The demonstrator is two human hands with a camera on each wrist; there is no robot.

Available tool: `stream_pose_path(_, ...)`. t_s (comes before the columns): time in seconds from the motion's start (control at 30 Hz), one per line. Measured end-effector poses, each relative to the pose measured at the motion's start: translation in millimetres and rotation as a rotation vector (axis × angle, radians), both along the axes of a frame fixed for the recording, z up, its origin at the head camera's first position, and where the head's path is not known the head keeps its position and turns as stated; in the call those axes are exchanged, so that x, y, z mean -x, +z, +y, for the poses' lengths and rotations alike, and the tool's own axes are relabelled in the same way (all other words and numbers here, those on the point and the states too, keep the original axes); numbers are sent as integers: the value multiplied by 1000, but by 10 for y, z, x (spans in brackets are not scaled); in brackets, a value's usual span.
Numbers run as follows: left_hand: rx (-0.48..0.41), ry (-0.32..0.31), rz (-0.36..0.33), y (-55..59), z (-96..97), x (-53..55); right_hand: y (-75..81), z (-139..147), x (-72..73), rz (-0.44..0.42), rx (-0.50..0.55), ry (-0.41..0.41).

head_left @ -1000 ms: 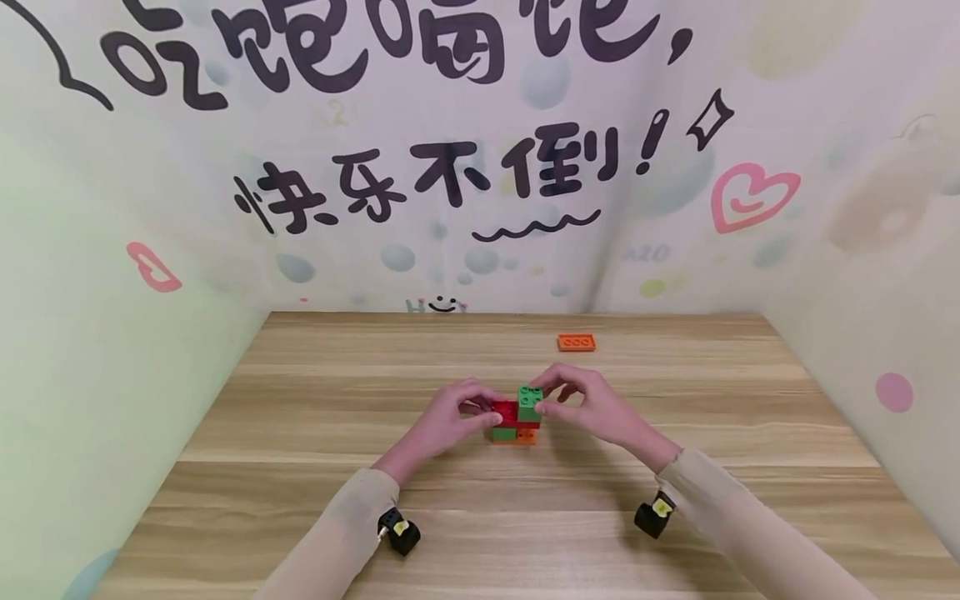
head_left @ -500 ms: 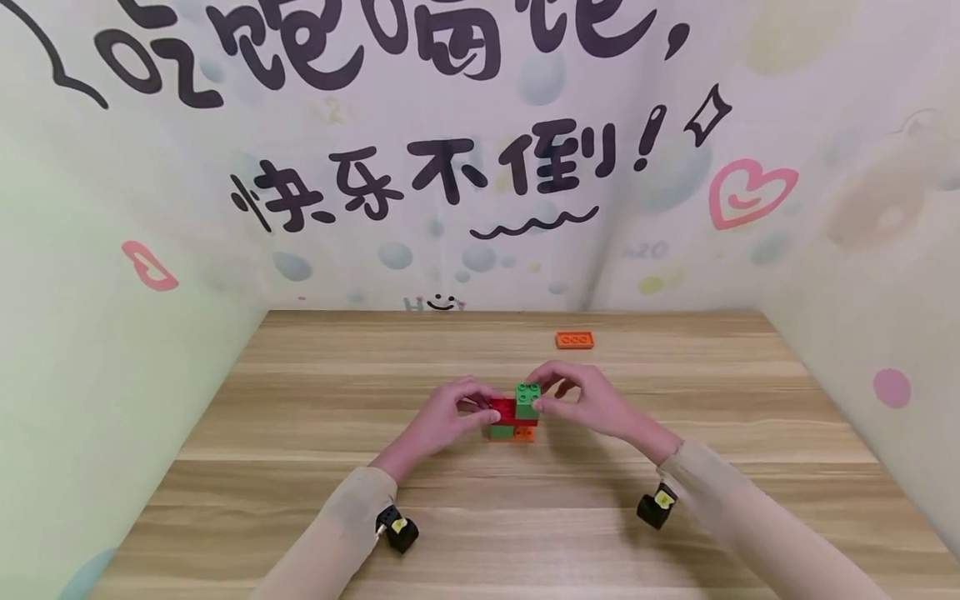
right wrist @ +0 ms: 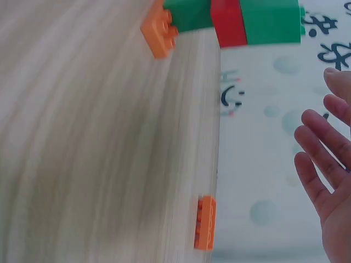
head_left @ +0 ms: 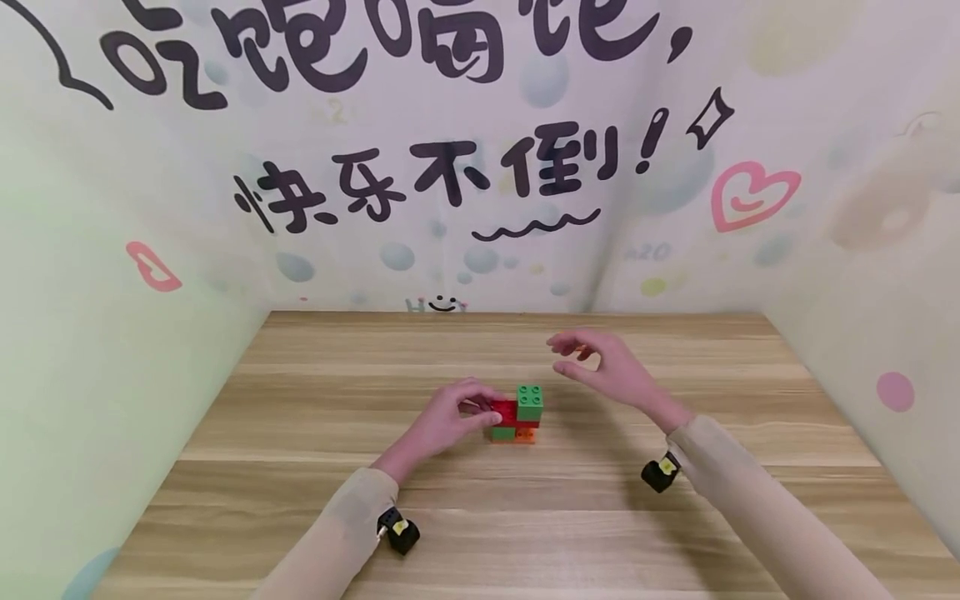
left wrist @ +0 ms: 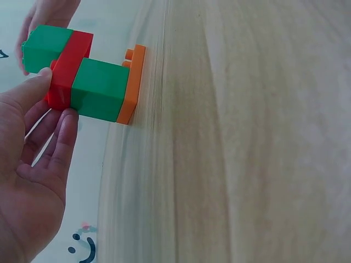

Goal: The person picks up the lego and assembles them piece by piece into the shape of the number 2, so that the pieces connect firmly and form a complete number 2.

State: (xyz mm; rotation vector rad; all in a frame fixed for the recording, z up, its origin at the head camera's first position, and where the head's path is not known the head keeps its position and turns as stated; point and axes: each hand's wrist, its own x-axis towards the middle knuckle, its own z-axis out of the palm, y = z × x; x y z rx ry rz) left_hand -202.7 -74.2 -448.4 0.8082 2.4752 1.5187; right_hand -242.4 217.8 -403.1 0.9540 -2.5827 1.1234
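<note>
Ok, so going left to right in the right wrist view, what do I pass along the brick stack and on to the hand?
Orange base brick, lower green brick, red brick, upper green brick, right hand.

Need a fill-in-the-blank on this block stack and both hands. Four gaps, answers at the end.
1. The stack rests on a base piece coloured ____.
2. The left hand has its grip on the ____ block.
3. In the head view, the top block shows ____ studs.
4. The right hand is holding ____.

Missing words: orange; red; four; nothing.
</note>
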Motion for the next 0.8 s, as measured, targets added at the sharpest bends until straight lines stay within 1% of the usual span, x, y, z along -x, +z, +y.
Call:
stream_pose_path(0.1,1,-1,3,-5,1,6,-11,92,112,14,-10,-31)
stream_pose_path(0.2,6,-3,8,-8,0,4,-30,170,208,37,-23,-41)
stream_pose_path(0.37,13,-1,17,-14,-2,-4,-52,265,335,61,-75,-86)
stream_pose_path(0.53,13,0,21,-18,-3,-2,-81,329,439,37,-106,-124)
stream_pose_path(0.8,18,4,21,-20,-1,-1,-200,436,602,11,-130,-160)
